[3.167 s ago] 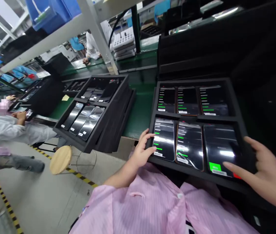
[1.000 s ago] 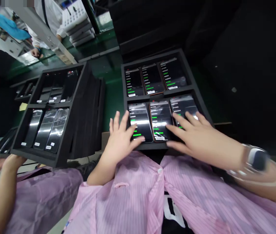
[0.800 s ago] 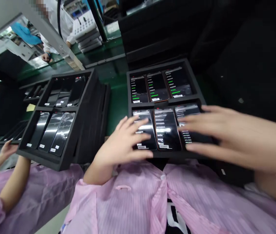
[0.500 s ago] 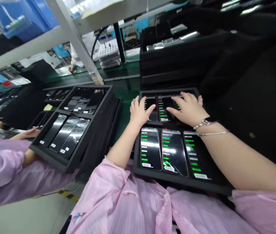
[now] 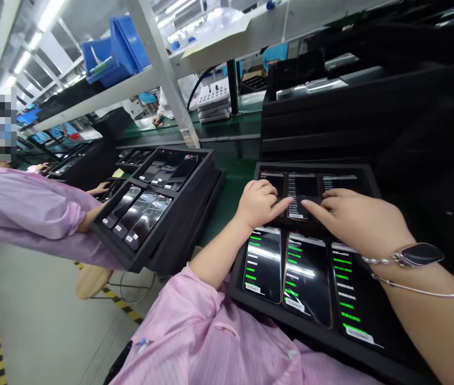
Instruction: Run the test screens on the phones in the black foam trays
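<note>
A black foam tray (image 5: 238, 299) in front of me holds several smartphones in two rows. The near row has a left phone (image 5: 263, 264), a middle phone (image 5: 308, 278) and a right phone (image 5: 355, 297), all lit with green and white text lines. My left hand (image 5: 259, 203) is over the upper left phone (image 5: 272, 179), fingers bent and thumb stretched toward the upper middle phone (image 5: 304, 187). My right hand (image 5: 361, 219) lies over the upper right phone (image 5: 341, 182), thumb pointing at the middle one. Neither hand grips anything; whether the fingertips touch the screens I cannot tell.
To the left, a stack of black trays (image 5: 206, 182) carries dark-screened phones (image 5: 126, 206). A co-worker in a pink sleeve (image 5: 50, 198) is beside it. A black foam box (image 5: 310, 117) stands behind my tray. A wooden stool (image 5: 92, 280) is on the floor, and a shelf post (image 5: 166, 69) rises ahead.
The view has swung left and up. My left fingers have bent more, and both thumbs have come near the upper middle phone. That phone's green text has changed to a pale list.
</note>
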Motion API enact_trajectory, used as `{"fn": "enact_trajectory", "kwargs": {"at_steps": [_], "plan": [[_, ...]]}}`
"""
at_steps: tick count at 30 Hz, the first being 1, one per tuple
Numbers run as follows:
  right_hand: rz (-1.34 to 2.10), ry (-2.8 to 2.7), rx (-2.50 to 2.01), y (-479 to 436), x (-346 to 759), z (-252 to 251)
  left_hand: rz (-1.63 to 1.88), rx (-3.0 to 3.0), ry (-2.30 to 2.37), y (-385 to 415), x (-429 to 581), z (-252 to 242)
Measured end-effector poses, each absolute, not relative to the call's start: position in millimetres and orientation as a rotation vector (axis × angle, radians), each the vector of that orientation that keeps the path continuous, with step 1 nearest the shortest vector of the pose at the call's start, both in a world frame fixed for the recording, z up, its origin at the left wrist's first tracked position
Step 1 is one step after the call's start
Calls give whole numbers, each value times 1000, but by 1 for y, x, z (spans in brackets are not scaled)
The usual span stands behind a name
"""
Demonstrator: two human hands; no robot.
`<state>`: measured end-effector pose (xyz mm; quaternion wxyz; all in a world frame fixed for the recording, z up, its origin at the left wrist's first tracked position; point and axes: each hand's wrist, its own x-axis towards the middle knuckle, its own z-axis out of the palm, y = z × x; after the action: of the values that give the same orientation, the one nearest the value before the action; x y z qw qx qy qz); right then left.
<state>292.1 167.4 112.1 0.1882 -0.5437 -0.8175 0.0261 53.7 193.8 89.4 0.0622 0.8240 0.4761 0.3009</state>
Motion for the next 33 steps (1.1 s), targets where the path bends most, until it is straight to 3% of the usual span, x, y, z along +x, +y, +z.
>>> {"fn": "enact_trajectory", "kwargs": {"at_steps": [33], "plan": [[154,-2131,-1636,186,301,110,1063,2486,1731,205,51,89]]}}
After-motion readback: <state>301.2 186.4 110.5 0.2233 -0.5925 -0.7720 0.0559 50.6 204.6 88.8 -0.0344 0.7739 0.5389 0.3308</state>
